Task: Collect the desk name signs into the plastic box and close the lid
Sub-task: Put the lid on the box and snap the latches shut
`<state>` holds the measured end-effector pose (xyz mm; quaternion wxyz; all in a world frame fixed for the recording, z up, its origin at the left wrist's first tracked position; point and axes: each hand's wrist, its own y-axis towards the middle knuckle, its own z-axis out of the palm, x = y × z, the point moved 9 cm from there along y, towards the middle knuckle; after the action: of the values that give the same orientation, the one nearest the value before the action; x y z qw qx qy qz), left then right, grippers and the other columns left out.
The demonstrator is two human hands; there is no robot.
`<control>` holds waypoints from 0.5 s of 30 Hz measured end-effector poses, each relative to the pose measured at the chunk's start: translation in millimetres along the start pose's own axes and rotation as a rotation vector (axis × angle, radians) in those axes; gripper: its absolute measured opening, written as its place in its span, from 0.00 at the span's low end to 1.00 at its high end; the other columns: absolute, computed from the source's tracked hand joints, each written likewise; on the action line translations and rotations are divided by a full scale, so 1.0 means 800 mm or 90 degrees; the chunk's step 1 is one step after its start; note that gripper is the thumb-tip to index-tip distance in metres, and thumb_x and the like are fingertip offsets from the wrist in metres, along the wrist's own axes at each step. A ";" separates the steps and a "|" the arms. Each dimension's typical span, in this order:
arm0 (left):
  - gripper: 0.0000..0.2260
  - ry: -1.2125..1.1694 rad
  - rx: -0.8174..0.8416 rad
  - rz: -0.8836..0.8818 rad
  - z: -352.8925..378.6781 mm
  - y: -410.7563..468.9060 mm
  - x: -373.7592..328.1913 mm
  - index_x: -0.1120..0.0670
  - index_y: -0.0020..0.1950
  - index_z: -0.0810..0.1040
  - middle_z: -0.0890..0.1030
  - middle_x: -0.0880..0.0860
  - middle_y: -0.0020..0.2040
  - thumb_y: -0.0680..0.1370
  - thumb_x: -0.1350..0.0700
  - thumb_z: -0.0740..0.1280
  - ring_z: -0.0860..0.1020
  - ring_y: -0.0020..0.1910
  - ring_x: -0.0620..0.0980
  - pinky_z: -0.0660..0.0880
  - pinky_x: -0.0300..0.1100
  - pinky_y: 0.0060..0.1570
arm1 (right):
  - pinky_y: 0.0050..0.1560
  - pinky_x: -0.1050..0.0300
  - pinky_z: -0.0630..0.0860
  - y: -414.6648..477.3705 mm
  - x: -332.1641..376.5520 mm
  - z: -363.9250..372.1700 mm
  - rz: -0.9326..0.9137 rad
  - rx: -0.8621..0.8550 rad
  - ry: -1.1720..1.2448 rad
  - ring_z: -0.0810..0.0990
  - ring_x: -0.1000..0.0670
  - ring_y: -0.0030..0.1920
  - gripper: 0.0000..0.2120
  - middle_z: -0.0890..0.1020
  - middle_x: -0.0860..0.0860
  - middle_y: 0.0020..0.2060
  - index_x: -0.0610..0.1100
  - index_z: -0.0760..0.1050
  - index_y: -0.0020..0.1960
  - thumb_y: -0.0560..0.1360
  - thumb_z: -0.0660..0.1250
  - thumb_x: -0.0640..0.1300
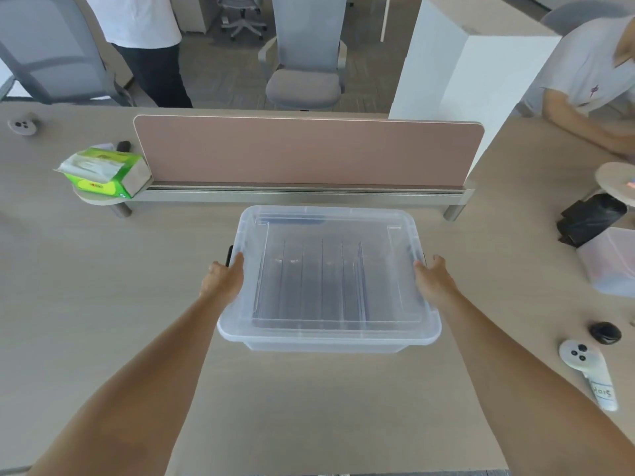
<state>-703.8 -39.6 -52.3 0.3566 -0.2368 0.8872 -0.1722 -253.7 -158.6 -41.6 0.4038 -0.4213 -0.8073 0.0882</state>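
Observation:
A clear plastic box sits in the middle of the desk with its translucent lid lying on top. Through the lid I see several clear desk name signs standing side by side inside. My left hand presses against the lid's left edge, beside a black latch. My right hand presses against the lid's right edge. Both hands lie flat on the sides, fingers pointing away from me.
A pink divider panel runs behind the box. A green tissue pack rests at its left end. A white controller, a black cap, a black bag and another plastic box lie on the right. Two people stand nearby.

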 end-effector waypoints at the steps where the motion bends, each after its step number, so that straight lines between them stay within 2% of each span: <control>1: 0.31 -0.006 0.008 -0.009 0.003 0.003 0.005 0.62 0.59 0.73 0.78 0.61 0.53 0.76 0.35 0.54 0.77 0.48 0.60 0.71 0.48 0.46 | 0.64 0.44 0.68 0.001 -0.003 0.002 0.019 0.004 0.029 0.68 0.36 0.71 0.31 0.65 0.41 0.75 0.45 0.50 0.80 0.82 0.54 0.55; 3: 0.33 0.005 -0.006 0.009 0.003 0.010 0.008 0.61 0.54 0.77 0.80 0.60 0.47 0.75 0.33 0.52 0.77 0.40 0.57 0.71 0.47 0.41 | 0.60 0.46 0.69 0.004 -0.006 0.008 0.028 0.005 0.037 0.72 0.37 0.65 0.29 0.71 0.40 0.70 0.42 0.58 0.77 0.81 0.53 0.57; 5: 0.32 0.027 -0.042 0.026 0.000 0.009 0.006 0.61 0.54 0.75 0.80 0.60 0.47 0.75 0.33 0.52 0.77 0.43 0.60 0.73 0.49 0.44 | 0.56 0.47 0.70 0.006 -0.005 0.010 0.017 0.006 0.018 0.75 0.39 0.58 0.27 0.76 0.41 0.64 0.42 0.65 0.73 0.80 0.52 0.57; 8: 0.26 0.104 -0.125 0.050 -0.012 -0.011 -0.006 0.57 0.59 0.70 0.78 0.59 0.52 0.78 0.36 0.53 0.77 0.51 0.63 0.72 0.52 0.49 | 0.54 0.48 0.71 0.007 0.003 0.003 0.014 0.015 -0.008 0.76 0.39 0.56 0.25 0.77 0.42 0.60 0.44 0.64 0.72 0.80 0.53 0.55; 11: 0.19 0.217 -0.197 0.135 -0.022 -0.033 -0.033 0.57 0.60 0.67 0.76 0.58 0.56 0.80 0.41 0.54 0.78 0.51 0.64 0.71 0.53 0.46 | 0.51 0.46 0.78 0.004 0.016 -0.017 0.018 -0.032 -0.105 0.78 0.40 0.50 0.21 0.76 0.43 0.57 0.43 0.65 0.65 0.77 0.56 0.53; 13: 0.18 0.243 -0.168 0.146 -0.017 -0.032 -0.043 0.58 0.62 0.65 0.74 0.58 0.58 0.82 0.45 0.54 0.78 0.52 0.64 0.71 0.53 0.45 | 0.53 0.43 0.79 0.002 0.024 -0.021 0.013 -0.061 -0.181 0.80 0.38 0.51 0.19 0.74 0.42 0.58 0.41 0.65 0.64 0.78 0.57 0.52; 15: 0.19 0.223 -0.123 0.118 -0.012 -0.024 -0.045 0.61 0.64 0.65 0.71 0.61 0.61 0.82 0.48 0.53 0.77 0.54 0.66 0.72 0.55 0.48 | 0.54 0.44 0.77 0.000 0.030 -0.016 0.007 -0.061 -0.210 0.78 0.37 0.55 0.20 0.72 0.40 0.61 0.39 0.65 0.67 0.80 0.55 0.50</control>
<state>-681.9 -35.0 -16.9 0.1868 -0.1536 0.9660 -0.0917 -252.3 -143.4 -19.4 0.2446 -0.4238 -0.8638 0.1200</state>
